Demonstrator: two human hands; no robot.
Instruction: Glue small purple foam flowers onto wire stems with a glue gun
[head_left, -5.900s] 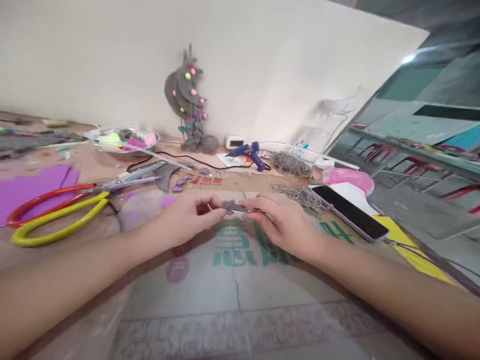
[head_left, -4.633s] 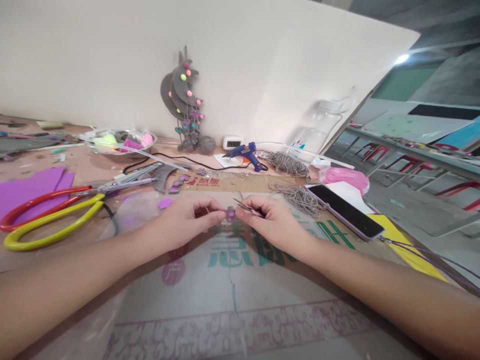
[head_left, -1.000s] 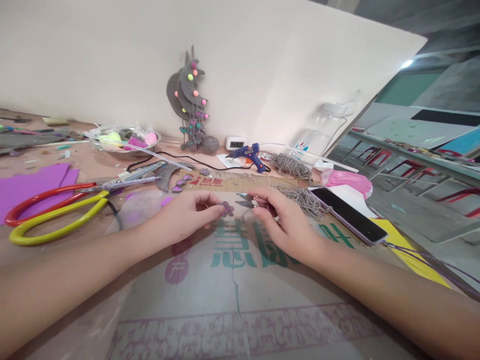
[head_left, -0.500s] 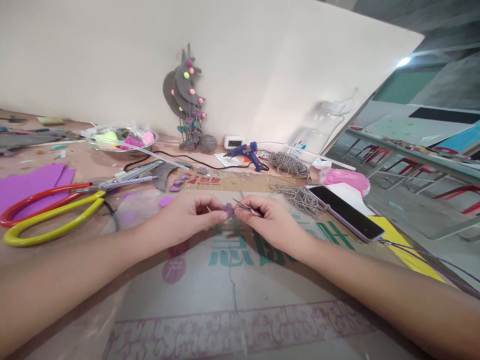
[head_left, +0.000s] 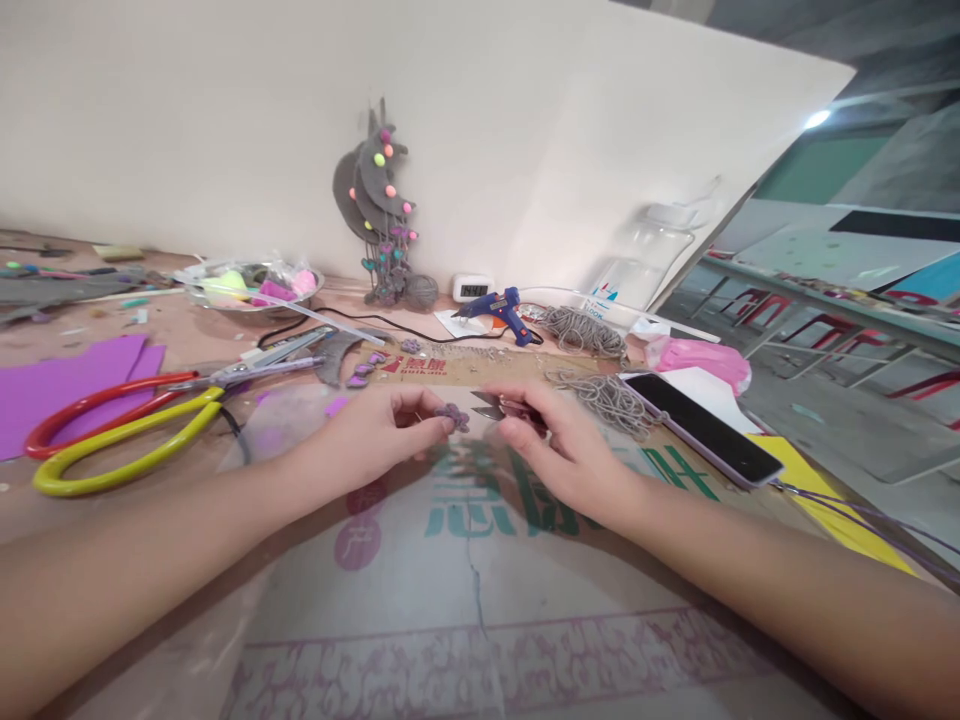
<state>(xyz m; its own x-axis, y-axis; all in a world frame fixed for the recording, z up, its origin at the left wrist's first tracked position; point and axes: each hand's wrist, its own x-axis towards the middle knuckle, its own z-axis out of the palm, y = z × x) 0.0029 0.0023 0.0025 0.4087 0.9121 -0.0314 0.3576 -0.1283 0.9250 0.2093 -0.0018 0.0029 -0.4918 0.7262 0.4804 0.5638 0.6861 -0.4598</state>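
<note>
My left hand [head_left: 382,432] pinches a small purple-grey felt flower [head_left: 452,415] between thumb and fingers, just above the printed cardboard sheet [head_left: 480,540]. My right hand [head_left: 559,445] is closed round a pair of small metal snips [head_left: 491,404], whose open blades point left and sit a little to the right of the flower. Both forearms rest low over the cardboard.
Large scissors with red and yellow handles [head_left: 127,425] lie at the left beside purple foam sheets [head_left: 52,385]. A blue glue gun [head_left: 501,310], grey cord [head_left: 592,335], a phone [head_left: 701,430], a pink bag [head_left: 697,358], a bowl of pom-poms [head_left: 255,285] and a grey felt ornament [head_left: 379,205] stand behind.
The snips were touching the flower half a second ago; my right hand has drawn them slightly up and to the right, away from it. My left hand keeps its hold on the flower.
</note>
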